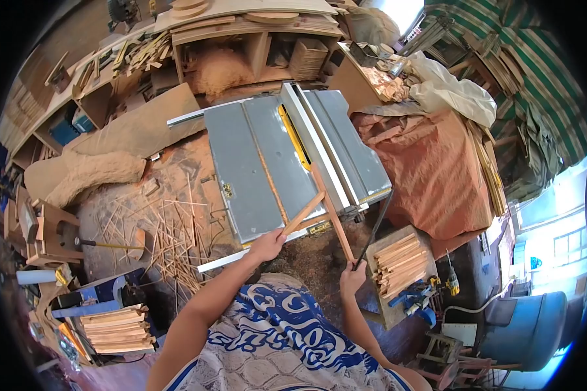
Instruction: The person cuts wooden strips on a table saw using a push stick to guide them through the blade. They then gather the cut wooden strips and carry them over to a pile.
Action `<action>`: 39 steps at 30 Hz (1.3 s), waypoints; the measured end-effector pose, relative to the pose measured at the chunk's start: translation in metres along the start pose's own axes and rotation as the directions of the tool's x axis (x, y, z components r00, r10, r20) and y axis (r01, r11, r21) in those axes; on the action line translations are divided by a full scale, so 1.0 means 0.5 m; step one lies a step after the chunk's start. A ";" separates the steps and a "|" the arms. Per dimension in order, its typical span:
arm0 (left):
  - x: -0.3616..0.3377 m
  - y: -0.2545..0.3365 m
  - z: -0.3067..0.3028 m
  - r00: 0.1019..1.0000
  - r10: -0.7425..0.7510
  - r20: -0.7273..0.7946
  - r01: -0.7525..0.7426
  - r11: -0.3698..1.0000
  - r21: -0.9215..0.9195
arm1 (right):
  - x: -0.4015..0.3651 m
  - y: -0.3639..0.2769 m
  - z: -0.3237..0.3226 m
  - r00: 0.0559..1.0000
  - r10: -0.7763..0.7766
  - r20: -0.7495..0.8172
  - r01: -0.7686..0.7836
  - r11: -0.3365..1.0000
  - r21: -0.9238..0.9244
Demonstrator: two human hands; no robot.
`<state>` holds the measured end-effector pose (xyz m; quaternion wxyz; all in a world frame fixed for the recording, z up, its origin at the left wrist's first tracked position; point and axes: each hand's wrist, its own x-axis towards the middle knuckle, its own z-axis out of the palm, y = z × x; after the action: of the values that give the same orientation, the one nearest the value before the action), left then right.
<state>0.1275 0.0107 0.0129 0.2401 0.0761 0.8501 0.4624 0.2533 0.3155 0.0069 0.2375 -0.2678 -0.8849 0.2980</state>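
A grey table saw stands in front of me, with a yellow blade insert and a long pale rip fence beside it. My right hand is closed round the near end of a long thin wooden strip, whose far end lies at the insert next to the fence. In my left hand is a short wooden stick; its far tip meets the side of the strip. The saw blade itself is too small to make out.
Stacked wood strips lie on a stand at right and on another pile at left. Thin offcuts litter the floor left of the saw. A brown sheet covers something at right; a blue tank stands beyond.
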 end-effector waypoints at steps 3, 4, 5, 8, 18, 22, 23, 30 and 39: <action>0.008 0.005 0.003 1.000 -0.018 0.017 0.018 1.000 -0.006 | 0.007 -0.001 -0.002 1.000 0.003 0.016 -0.003 1.000 0.008; 0.013 0.004 0.004 1.000 -0.019 0.017 0.019 1.000 -0.006 | 0.011 0.001 -0.002 1.000 0.002 0.017 -0.002 1.000 0.007; 0.018 0.003 0.004 0.999 -0.020 0.029 0.021 1.000 -0.009 | 0.015 0.003 -0.004 0.999 -0.010 0.033 0.010 1.000 -0.007; 0.037 -0.009 0.021 1.000 -0.026 0.011 0.025 1.000 0.017 | 0.034 0.009 -0.011 0.996 -0.045 0.074 0.047 0.998 -0.031; 0.069 0.022 -0.012 0.993 -0.120 -0.005 0.120 0.988 0.099 | 0.091 -0.015 0.002 0.977 -0.054 0.204 0.062 0.998 -0.033; 0.085 0.020 -0.027 0.991 -0.134 -0.011 0.134 0.984 0.116 | 0.107 -0.019 0.011 0.964 -0.097 0.246 0.096 0.995 0.016; 0.092 0.018 -0.032 0.993 -0.120 -0.007 0.120 0.987 0.109 | 0.114 -0.021 0.017 0.961 -0.116 0.251 0.123 0.992 -0.012; 0.143 -0.002 -0.055 0.997 -0.067 -0.025 0.070 0.986 0.151 | 0.156 -0.036 0.049 0.935 -0.175 0.308 0.175 0.984 0.029; 0.156 0.034 -0.115 0.994 -0.108 -0.023 0.110 0.983 0.147 | 0.197 -0.043 0.087 0.905 -0.267 0.332 0.256 0.964 0.076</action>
<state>0.0303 0.0047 0.0268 0.2525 0.0436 0.8867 0.3847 0.1474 0.3441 0.0157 0.1235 -0.0878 -0.9357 0.3186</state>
